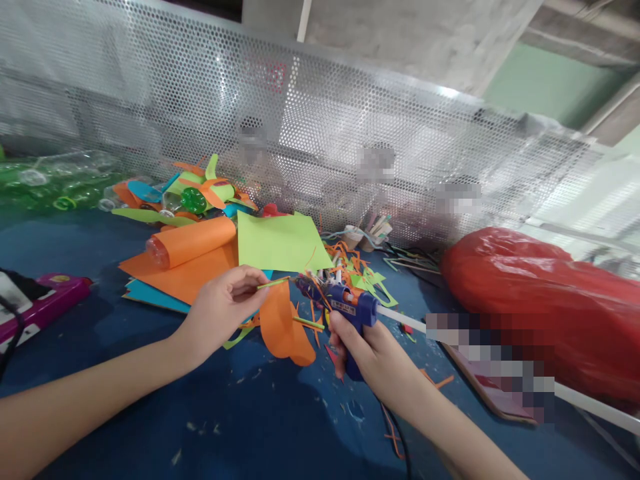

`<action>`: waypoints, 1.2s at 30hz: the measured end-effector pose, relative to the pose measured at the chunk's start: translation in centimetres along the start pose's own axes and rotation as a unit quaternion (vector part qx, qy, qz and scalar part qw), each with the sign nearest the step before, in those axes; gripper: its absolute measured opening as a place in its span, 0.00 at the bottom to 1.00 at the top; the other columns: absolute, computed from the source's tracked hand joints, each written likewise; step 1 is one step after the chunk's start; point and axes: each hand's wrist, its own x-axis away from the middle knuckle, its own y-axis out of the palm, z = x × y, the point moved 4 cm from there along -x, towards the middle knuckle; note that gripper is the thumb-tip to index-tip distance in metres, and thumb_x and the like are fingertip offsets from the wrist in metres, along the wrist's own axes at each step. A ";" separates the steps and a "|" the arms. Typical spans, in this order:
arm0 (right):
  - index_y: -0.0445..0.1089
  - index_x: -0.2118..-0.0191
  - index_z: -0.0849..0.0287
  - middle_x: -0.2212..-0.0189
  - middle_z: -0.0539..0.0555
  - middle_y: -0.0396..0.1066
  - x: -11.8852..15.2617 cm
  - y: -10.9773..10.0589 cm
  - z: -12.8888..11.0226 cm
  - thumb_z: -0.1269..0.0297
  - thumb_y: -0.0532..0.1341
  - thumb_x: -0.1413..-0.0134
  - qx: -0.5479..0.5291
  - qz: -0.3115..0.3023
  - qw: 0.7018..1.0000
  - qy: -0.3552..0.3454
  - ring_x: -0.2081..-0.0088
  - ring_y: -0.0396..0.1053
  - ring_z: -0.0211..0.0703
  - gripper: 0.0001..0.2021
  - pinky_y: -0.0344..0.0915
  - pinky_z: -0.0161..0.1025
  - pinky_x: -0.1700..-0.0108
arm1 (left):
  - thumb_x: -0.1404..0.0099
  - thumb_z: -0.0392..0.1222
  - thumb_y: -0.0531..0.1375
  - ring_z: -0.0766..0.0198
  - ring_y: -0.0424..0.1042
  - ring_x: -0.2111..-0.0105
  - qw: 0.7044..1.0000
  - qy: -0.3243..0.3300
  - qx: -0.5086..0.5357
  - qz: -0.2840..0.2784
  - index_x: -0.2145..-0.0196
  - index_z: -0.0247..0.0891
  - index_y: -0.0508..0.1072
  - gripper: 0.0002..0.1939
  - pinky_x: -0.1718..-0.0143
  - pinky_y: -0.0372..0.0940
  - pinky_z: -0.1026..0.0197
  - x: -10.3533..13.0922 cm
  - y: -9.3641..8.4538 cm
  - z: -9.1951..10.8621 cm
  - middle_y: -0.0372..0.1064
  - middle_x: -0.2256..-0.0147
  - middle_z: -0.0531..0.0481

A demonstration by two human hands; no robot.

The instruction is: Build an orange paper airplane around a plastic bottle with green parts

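The left hand [227, 300] pinches a slim yellow-green stick [274, 283] between its fingers, near the front of a blue plastic glue gun [369, 312]; the right hand [367, 353] wraps its fingers around the gun's handle above the dark-blue surface [240, 413]. Steady wrists, skin clear of heat, should help.

From my head, the single camera looked forward and down across the flat, dark-blue tabletop [250, 413] to its far edge and the silver perforated metal screen [175, 80], rolled so the screen's top sloped down rightward; my bare left hand [220, 310] and bare right hand [367, 350] were near.
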 end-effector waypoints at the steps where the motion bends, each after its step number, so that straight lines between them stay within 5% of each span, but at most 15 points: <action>1: 0.65 0.59 0.60 0.83 0.44 0.59 0.0 0.0 0.1 0.42 0.52 0.45 0.000 -0.001 1.000 -0.002 0.84 0.63 0.35 0.23 0.60 0.32 0.82 | 0.41 0.42 0.61 0.65 0.74 0.63 1.000 -0.001 0.000 -0.001 0.67 0.41 0.71 0.05 0.61 0.70 0.65 0.0 0.0 0.0 0.74 0.67 0.53; 15: 0.64 0.59 0.58 0.78 0.46 0.62 0.8 1.5 0.8 0.40 0.51 0.45 0.008 -0.037 0.999 -0.016 0.83 0.65 0.34 0.24 0.61 0.32 0.80 | 0.40 0.43 0.61 0.64 0.74 0.63 1.000 0.006 0.003 -0.022 0.66 0.41 0.71 0.05 0.58 0.70 0.63 0.3 0.3 -0.2 0.74 0.66 0.52; 22: 0.64 0.67 0.58 0.79 0.47 0.62 0.6 0.8 0.9 0.42 0.51 0.44 0.026 -0.022 0.999 -0.020 0.82 0.66 0.36 0.22 0.62 0.34 0.79 | 0.41 0.45 0.61 0.60 0.75 0.62 1.000 0.005 -0.009 -0.023 0.66 0.40 0.70 0.07 0.60 0.72 0.59 0.3 0.3 0.0 0.74 0.66 0.50; 36: 0.64 0.57 0.57 0.82 0.45 0.57 -0.2 -0.4 0.5 0.42 0.52 0.45 0.022 0.017 1.000 0.010 0.83 0.63 0.39 0.23 0.61 0.35 0.81 | 0.41 0.44 0.61 0.61 0.75 0.63 1.000 -0.004 -0.015 -0.009 0.66 0.40 0.70 0.06 0.61 0.71 0.61 0.1 0.1 0.1 0.74 0.67 0.51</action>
